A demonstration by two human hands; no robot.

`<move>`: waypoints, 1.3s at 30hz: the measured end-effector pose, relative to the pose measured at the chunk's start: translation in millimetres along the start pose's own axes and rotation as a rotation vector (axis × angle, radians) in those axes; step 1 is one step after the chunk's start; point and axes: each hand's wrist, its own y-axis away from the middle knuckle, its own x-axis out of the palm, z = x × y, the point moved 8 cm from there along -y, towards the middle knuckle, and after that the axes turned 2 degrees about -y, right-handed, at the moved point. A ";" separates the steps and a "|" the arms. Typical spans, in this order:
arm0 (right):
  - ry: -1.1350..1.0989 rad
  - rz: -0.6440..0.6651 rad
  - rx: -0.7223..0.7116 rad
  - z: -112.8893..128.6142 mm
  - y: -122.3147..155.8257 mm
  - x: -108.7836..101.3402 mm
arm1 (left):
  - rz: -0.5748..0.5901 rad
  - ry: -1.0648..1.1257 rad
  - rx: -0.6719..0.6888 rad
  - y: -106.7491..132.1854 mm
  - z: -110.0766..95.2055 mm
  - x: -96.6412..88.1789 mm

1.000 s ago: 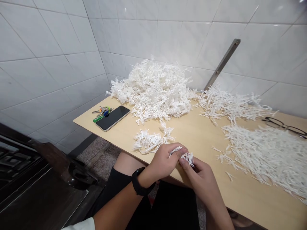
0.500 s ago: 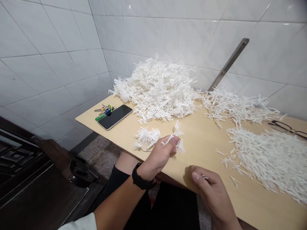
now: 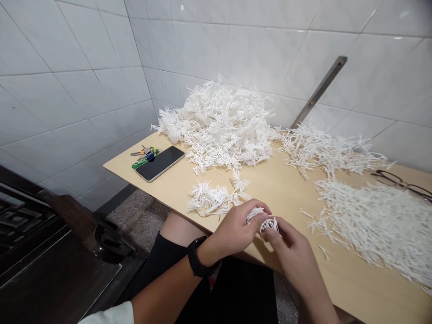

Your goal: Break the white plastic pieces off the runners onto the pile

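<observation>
Both hands meet above the table's front edge, fingers closed round a white branched plastic piece (image 3: 269, 224) with a curved spine and thin comb-like prongs. My left hand (image 3: 238, 229), wearing a black wristband, pinches it from the left; prongs also show between its thumb and fingers. My right hand (image 3: 295, 249) grips the curved end from the right, thumb on top. Whether this is one piece or two, I cannot tell. Just left of the hands lies a small heap of similar white pieces (image 3: 212, 198) on the table.
A large pile of white branched pieces (image 3: 229, 126) stands at the back. Longer strands (image 3: 330, 150) and thin short pieces (image 3: 374, 225) spread on the right, beside glasses (image 3: 401, 181). A phone (image 3: 160, 164) and keys (image 3: 146, 153) lie left on the wooden table (image 3: 286, 193).
My left hand has moved right and down, away from the small heap, where more white pieces now lie. My right hand has come up to meet it at the held piece.
</observation>
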 end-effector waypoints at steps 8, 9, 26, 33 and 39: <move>-0.180 0.198 -0.100 16.1 -3.1 21.3 | 0.155 0.258 -0.065 1.8 -1.3 0.8; -0.194 0.211 -0.113 17.3 -3.5 22.2 | 0.170 0.304 -0.092 2.3 1.2 1.4; 0.496 -0.495 0.033 -19.5 0.2 -66.1 | -0.102 0.366 -0.126 -4.0 20.0 -14.5; -0.082 -0.159 0.073 -6.1 3.1 -11.4 | 0.026 0.099 -0.015 -0.1 0.5 -2.0; -0.170 0.085 0.025 7.4 3.6 25.4 | 0.099 0.228 -0.059 0.4 3.7 -3.1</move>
